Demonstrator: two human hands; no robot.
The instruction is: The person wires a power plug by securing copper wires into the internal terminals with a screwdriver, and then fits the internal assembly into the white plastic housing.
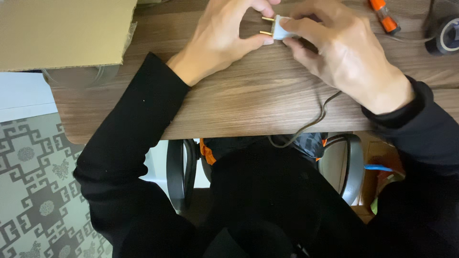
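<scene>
At the top centre of the frame both hands meet over a small white two-pin electrical plug [279,29] with brass prongs pointing left. The left hand [224,40] curls around the prongs, thumb under and fingers over them, while the right hand [339,52] pinches the plug's white body between fingertips and thumb. A thin grey cord [311,122] runs from under the right hand down across the brown wood-grain table [248,100] and drops over its near edge at mid-frame, just right of centre. The table's near edge crosses the middle of the picture and rounds off at the lower left corner; bare wood lies open between the hands and that edge. A flat brown cardboard sheet [67,33] covers the upper left corner of the table, well apart from the hands. At the upper right, an orange-handled tool [385,16] and a dark roll of tape [447,36] are cut off by the frame. Below the table, black sleeves and clothing hide most of the chair.
</scene>
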